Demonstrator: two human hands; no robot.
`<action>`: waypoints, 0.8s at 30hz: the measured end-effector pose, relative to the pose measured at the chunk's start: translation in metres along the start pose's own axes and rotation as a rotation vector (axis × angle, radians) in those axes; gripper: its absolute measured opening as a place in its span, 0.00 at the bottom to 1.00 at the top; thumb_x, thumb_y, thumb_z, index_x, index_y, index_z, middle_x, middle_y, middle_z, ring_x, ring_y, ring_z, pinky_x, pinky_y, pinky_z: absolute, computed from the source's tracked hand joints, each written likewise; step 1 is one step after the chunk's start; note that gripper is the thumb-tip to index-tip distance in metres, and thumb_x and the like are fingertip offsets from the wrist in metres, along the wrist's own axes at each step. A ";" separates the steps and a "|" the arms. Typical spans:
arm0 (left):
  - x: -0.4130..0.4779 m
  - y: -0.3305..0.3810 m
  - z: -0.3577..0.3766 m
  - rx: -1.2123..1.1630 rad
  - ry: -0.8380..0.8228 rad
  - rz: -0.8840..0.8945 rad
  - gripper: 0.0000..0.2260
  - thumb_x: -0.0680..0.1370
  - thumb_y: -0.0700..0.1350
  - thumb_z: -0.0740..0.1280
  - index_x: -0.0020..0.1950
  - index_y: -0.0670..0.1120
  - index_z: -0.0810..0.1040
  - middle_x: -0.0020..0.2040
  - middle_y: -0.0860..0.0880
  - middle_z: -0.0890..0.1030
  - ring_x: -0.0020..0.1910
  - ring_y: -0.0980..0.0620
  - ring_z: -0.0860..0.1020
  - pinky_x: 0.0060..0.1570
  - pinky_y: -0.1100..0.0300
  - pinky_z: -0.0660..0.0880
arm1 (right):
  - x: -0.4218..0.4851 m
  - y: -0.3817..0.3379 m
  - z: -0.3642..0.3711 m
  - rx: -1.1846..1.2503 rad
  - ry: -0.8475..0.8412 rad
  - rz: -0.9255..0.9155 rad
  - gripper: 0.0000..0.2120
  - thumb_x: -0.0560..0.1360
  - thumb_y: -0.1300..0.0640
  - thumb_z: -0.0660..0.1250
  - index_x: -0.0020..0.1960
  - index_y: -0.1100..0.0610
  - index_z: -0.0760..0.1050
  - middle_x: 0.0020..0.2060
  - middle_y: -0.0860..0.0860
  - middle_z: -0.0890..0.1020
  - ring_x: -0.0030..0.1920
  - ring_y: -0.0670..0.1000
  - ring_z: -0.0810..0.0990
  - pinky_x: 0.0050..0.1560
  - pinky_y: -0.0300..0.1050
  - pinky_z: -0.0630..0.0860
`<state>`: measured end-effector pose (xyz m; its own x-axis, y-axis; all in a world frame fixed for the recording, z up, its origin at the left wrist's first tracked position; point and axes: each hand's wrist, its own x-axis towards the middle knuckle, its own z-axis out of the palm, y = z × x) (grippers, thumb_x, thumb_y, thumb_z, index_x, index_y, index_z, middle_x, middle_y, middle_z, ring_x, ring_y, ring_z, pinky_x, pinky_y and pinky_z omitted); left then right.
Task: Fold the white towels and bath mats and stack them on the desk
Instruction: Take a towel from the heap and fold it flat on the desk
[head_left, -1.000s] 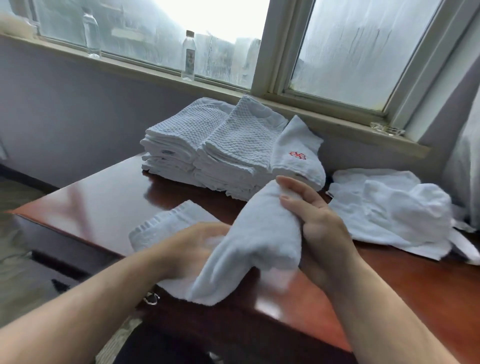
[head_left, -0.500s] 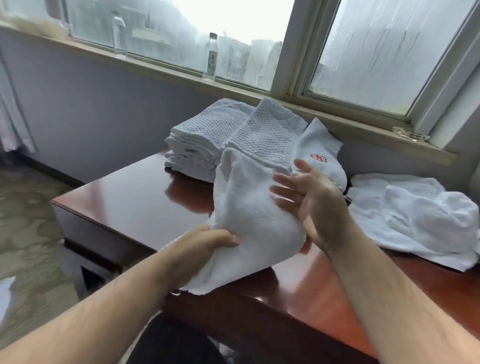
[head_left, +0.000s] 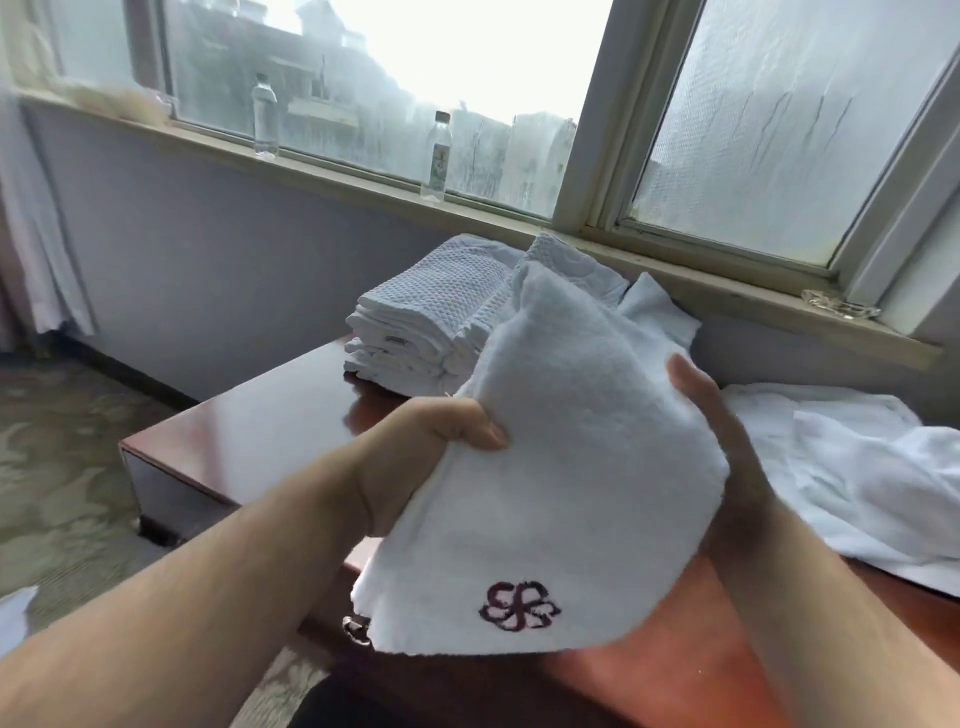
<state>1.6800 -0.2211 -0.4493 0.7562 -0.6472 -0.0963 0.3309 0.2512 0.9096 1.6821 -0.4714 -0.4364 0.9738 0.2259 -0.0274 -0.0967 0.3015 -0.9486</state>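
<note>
Since the frame half a second earlier, the towel has been lifted off the desk top and turned, so that an embroidered emblem now faces the camera; the right hand, then spread open beside the cloth, has closed in on its right edge.

Left hand (head_left: 426, 457): grips the left edge of the folded white terry towel (head_left: 566, 467), thumb laid across the front face, fingers curled behind it.

Right hand (head_left: 727, 452): holds the towel's right edge. The thumb shows at the upper right of the cloth and the palm cups its side; the fingers are hidden behind the towel.

The towel hangs in the air between both hands, above the near edge of the desk, upper part tilted away from the camera. The dark red flower-shaped emblem (head_left: 519, 605) sits near its lower edge.

Glossy red-brown wooden desk (head_left: 249, 431): at its far side, against the wall, stands the stack of folded white waffle-weave bath mats (head_left: 421, 322), partly hidden by the raised towel. To the right lies a loose heap of unfolded white towels (head_left: 857, 478), just beside the right hand. A metal ring pull (head_left: 356, 630) shows at the desk's front, below the towel's lower left corner.

On the pale window sill (head_left: 337, 166) stand two clear plastic bottles (head_left: 265, 122) (head_left: 439, 156), well apart. Patterned grey-green carpet (head_left: 62, 467) covers the floor at left.
</note>
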 end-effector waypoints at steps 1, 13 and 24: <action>0.001 -0.001 -0.005 0.027 0.007 0.016 0.24 0.58 0.41 0.69 0.53 0.37 0.85 0.48 0.36 0.84 0.43 0.39 0.83 0.47 0.51 0.80 | 0.003 -0.008 0.002 -0.069 -0.011 -0.029 0.19 0.74 0.42 0.65 0.46 0.54 0.88 0.38 0.54 0.86 0.36 0.53 0.85 0.32 0.45 0.80; 0.044 -0.048 -0.032 0.347 0.130 0.222 0.32 0.72 0.42 0.75 0.72 0.50 0.64 0.62 0.47 0.82 0.61 0.47 0.81 0.58 0.51 0.79 | 0.079 -0.059 0.020 -0.030 0.349 -0.273 0.13 0.75 0.58 0.73 0.56 0.65 0.82 0.45 0.58 0.85 0.46 0.56 0.86 0.48 0.49 0.83; 0.103 0.007 -0.056 0.375 0.249 0.374 0.16 0.79 0.48 0.64 0.67 0.55 0.73 0.60 0.45 0.82 0.60 0.44 0.82 0.62 0.40 0.77 | 0.166 -0.103 -0.006 -0.056 0.301 -0.326 0.11 0.80 0.61 0.64 0.43 0.62 0.82 0.35 0.54 0.85 0.37 0.51 0.85 0.39 0.42 0.81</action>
<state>1.7918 -0.2453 -0.4750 0.9081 -0.3636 0.2078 -0.1719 0.1290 0.9766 1.8550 -0.4705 -0.3456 0.9688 -0.1551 0.1936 0.2290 0.2595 -0.9382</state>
